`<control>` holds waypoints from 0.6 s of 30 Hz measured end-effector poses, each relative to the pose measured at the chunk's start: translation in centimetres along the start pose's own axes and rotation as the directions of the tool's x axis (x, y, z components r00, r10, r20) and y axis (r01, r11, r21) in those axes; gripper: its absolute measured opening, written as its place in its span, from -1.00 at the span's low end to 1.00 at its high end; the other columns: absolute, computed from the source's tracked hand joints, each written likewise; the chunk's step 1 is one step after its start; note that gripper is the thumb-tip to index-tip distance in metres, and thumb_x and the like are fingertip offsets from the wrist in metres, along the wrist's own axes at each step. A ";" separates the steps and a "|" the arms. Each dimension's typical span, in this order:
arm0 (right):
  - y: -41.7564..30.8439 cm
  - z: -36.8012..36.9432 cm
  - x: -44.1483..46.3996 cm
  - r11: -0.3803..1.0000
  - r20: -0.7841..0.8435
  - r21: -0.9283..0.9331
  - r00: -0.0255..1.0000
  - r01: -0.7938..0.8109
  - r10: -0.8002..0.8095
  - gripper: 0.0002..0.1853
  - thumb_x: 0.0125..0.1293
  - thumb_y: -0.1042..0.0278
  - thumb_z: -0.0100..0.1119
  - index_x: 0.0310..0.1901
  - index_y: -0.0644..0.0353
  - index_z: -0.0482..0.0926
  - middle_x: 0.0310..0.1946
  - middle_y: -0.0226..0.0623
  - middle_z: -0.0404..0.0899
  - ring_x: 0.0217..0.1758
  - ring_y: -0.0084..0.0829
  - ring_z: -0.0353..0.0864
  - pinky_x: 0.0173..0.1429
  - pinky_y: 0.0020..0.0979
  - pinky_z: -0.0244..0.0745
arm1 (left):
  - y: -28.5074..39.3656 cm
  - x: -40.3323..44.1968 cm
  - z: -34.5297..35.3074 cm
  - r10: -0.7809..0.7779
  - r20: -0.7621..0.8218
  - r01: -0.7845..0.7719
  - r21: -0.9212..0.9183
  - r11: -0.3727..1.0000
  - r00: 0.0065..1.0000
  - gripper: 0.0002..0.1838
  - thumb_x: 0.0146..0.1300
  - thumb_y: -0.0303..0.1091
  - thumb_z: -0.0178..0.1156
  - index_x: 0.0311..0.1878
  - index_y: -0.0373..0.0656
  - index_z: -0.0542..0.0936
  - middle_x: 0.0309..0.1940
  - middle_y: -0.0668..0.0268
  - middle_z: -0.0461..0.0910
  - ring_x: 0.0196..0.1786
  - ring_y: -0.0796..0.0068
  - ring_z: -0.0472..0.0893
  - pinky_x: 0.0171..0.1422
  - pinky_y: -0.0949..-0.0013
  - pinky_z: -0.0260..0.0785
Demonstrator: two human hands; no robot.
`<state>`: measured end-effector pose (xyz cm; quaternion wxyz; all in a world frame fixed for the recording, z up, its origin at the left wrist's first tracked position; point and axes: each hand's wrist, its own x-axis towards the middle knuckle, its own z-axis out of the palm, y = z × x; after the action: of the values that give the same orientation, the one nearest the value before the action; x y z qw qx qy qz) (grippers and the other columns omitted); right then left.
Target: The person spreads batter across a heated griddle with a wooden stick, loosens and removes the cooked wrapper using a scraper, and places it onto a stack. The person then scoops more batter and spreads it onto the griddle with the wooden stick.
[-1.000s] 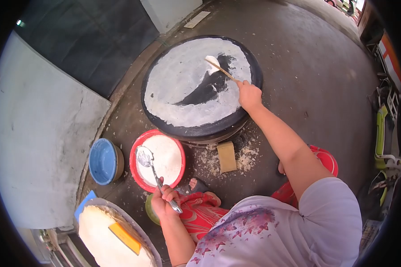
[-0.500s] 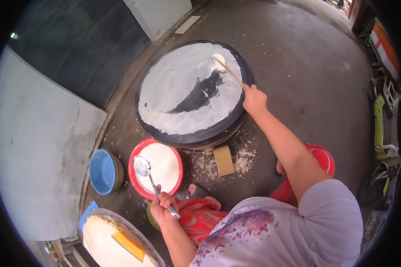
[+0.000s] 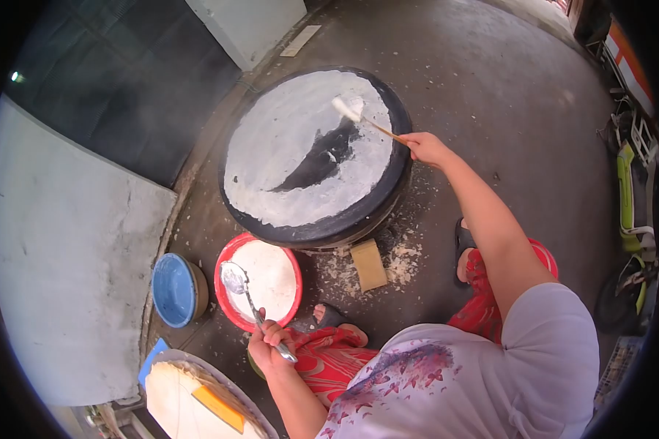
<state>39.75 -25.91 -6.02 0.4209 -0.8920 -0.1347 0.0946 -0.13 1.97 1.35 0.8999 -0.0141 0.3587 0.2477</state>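
My right hand (image 3: pixel 427 148) is closed around the thin handle of a wooden spreader (image 3: pixel 386 132). Its head, coated in white batter, rests on the far right part of a large round black griddle (image 3: pixel 397 110). White batter (image 3: pixel 278 124) covers most of the griddle, apart from a dark bare patch (image 3: pixel 315 162) near the middle. Lower left, my left hand (image 3: pixel 271 344) grips the handle of a metal ladle (image 3: pixel 254 306). The ladle's batter-smeared bowl hangs over the left side of a red basin (image 3: pixel 222 311) holding white batter.
A blue bowl (image 3: pixel 174 293) stands left of the red basin. Below it lies a stack of thin round pale sheets (image 3: pixel 176 391) with a yellow scraper (image 3: pixel 220 407) on top. A tan block (image 3: pixel 369 265) and scattered crumbs lie before the griddle. A parked scooter (image 3: pixel 630 197) stands far right.
The spreader's head has swept left and slightly nearer along the edge of the bare patch, and its handle has tilted flatter. My left hand and the ladle stay nearly where they were.
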 end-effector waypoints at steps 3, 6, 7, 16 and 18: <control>0.8 -2.0 -1.6 0.933 0.216 0.226 0.949 -0.279 0.231 -0.68 0.27 0.43 -0.12 0.03 0.10 0.50 -0.56 -0.47 0.45 -0.55 -0.63 0.34 -0.42 -0.53 0.31 | 0.3 0.3 -0.3 -0.009 -0.006 0.009 0.002 1.000 1.000 -0.69 0.35 -0.31 -0.25 -0.03 -0.30 0.37 -0.60 0.33 0.29 -0.71 0.63 0.22 -0.70 0.59 0.11; 4.5 2.7 0.4 0.927 -0.138 0.330 0.962 -0.178 0.234 -0.70 0.25 0.36 -0.09 -0.02 -0.01 0.54 -0.15 -0.23 0.58 -0.07 -0.34 0.55 0.06 -0.41 0.36 | 0.0 0.2 -0.2 0.029 0.001 -0.029 0.052 0.998 1.000 -0.73 0.25 -0.48 -0.25 -0.06 -0.40 0.35 -0.64 0.36 0.28 -0.73 0.63 0.23 -0.71 0.60 0.12; 3.1 4.0 0.2 0.980 -0.109 0.187 0.990 -0.073 0.094 -0.71 0.24 0.35 -0.08 -0.03 0.00 0.54 -0.12 -0.19 0.56 -0.06 -0.31 0.55 0.06 -0.40 0.36 | -0.1 0.3 -0.1 0.030 0.002 -0.030 0.054 0.998 1.000 -0.73 0.25 -0.48 -0.25 -0.06 -0.40 0.35 -0.64 0.36 0.28 -0.73 0.63 0.23 -0.71 0.60 0.12; -0.5 3.2 -4.5 0.978 -0.215 0.038 0.954 -0.205 0.208 -0.72 0.25 0.28 -0.07 -0.03 -0.04 0.54 -0.15 -0.17 0.56 -0.07 -0.24 0.54 0.03 -0.37 0.38 | 0.0 0.1 -0.9 0.013 0.013 -0.014 0.063 0.998 1.000 -0.72 0.26 -0.46 -0.26 -0.07 -0.40 0.36 -0.63 0.35 0.28 -0.71 0.64 0.23 -0.70 0.60 0.12; -0.6 6.3 -3.9 0.993 -0.138 -0.012 0.984 -0.118 0.115 -0.70 0.24 0.25 -0.06 -0.01 -0.10 0.52 -0.10 -0.22 0.54 -0.03 -0.24 0.51 0.05 -0.34 0.38 | 0.2 0.2 -0.8 -0.011 0.027 0.009 0.063 0.998 1.000 -0.72 0.27 -0.46 -0.26 -0.07 -0.40 0.37 -0.63 0.35 0.29 -0.71 0.64 0.23 -0.70 0.60 0.12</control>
<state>34.17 -22.26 -9.26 0.4138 -0.9070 -0.0540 0.0563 -0.60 2.09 0.60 0.9058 0.0158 0.3542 0.2321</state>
